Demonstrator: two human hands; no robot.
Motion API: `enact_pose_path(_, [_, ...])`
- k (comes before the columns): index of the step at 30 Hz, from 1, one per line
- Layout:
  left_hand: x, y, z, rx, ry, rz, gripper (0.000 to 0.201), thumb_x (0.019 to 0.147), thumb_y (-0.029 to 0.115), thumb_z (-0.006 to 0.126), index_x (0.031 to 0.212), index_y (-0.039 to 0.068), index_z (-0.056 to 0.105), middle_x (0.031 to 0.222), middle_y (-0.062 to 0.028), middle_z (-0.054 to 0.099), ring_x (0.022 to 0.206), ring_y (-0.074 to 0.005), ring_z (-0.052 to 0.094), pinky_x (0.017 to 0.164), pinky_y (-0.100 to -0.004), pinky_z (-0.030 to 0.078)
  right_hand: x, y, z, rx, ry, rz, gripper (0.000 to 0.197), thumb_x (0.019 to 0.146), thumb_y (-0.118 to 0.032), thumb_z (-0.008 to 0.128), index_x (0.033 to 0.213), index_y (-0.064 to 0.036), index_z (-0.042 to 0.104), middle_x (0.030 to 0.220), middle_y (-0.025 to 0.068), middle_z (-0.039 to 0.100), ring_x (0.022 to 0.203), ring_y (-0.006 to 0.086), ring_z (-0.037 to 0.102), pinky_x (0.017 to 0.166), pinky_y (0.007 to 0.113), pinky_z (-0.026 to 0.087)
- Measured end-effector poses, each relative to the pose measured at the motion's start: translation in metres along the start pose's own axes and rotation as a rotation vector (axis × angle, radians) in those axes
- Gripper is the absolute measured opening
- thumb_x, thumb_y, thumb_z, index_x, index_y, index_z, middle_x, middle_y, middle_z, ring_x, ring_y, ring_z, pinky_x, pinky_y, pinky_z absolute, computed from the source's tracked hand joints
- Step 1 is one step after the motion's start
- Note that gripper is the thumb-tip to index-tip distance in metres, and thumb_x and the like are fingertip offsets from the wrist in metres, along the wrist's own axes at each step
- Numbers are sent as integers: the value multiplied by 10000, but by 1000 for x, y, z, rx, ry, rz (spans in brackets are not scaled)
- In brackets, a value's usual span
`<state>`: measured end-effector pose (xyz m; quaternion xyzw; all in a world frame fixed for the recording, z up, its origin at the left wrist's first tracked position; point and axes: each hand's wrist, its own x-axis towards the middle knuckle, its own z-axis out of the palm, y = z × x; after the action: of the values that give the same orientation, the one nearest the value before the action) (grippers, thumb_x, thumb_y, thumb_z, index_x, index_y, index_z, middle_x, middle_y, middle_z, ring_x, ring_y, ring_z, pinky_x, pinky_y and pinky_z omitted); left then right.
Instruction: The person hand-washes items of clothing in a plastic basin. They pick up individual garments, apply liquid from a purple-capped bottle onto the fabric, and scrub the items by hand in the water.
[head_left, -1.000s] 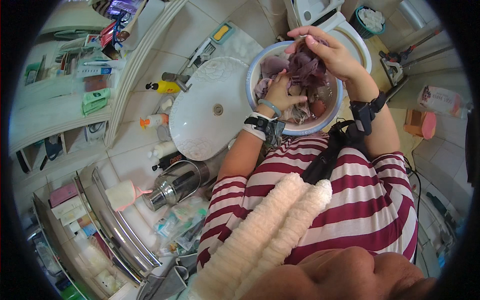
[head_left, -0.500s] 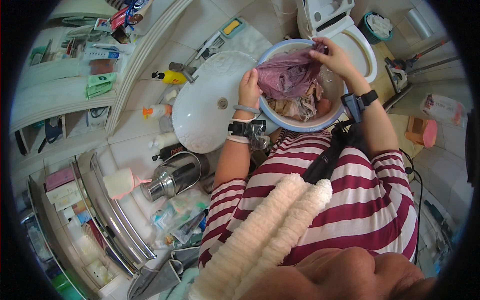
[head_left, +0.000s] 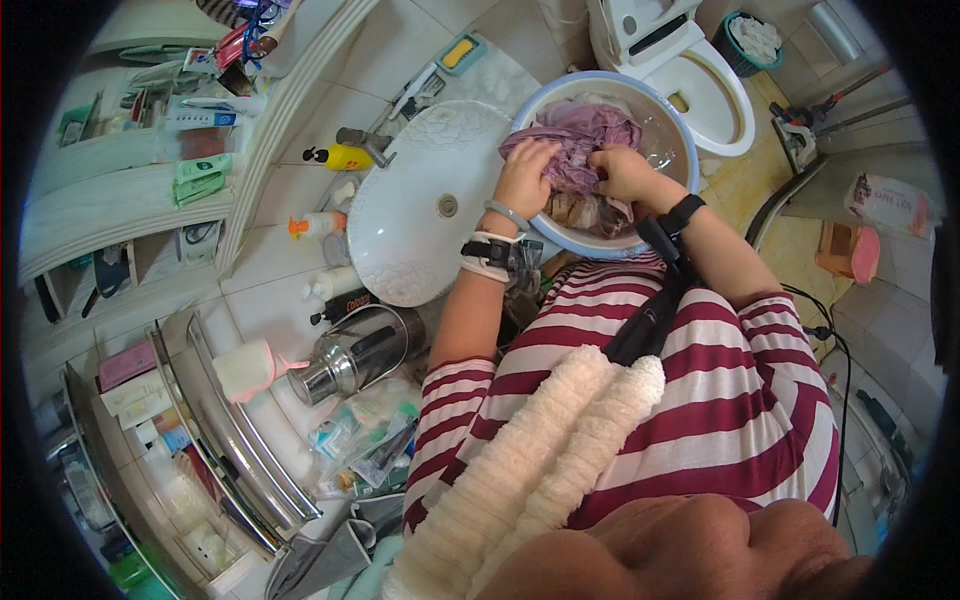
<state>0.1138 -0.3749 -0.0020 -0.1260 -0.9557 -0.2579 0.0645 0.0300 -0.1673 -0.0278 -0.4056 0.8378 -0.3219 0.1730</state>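
A mauve wet cloth is bunched up inside a round basin with a pale blue rim. My left hand presses on the cloth's near left part, its fingers curled into the fabric. From the right, my right hand grips the same cloth, thumb and fingers closed on a fold; some fingertips are hidden. Beneath the mauve cloth lies a brownish patterned cloth, partly covered. Water with a few bubbles shows at the basin's right side.
Left of the basin is a white oval sink with a faucet. Beyond the basin stands a toilet with its lid up. A yellow bottle, a steel thermos and a pink-edged scoop stand at left.
The mauve cloth, held spread between both hands above the basin, has been lowered and bunched in it. My right hand has come down and closer to my left.
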Motion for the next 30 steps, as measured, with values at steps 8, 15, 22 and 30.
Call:
enact_pose_path(8, [-6,-21,-30,28,-195,-176,240,723,134,663,946,46,662,868,-128,617,799,-295,570,759,-374,455,2,-3,-79,697,121,-17,313,777,-30,652,650,-73,369,640,-61,344,625,46,356,544,227,319])
enact_pose_path(15, [1,-6,-76,-779,130,-228,184,826,7,505,974,-35,605,931,-65,594,879,-149,541,783,-268,429,-4,40,-93,306,423,229,249,759,-188,689,795,-32,497,646,71,528,598,179,507,555,324,422])
enact_pose_path(22, [10,8,-63,-1320,-119,-404,343,811,1,530,1150,-41,487,1133,-117,568,1084,-184,526,926,-328,426,4,29,-30,343,191,30,433,765,-114,650,1176,-77,515,1059,193,599,1006,336,570,868,375,449])
enact_pose_path(30, [20,37,-93,-1474,18,-282,467,756,-55,587,1194,9,438,1128,-107,557,1047,-171,545,878,-305,463,16,14,-53,359,126,75,243,724,-161,750,897,-28,643,747,43,633,712,136,560,679,294,466])
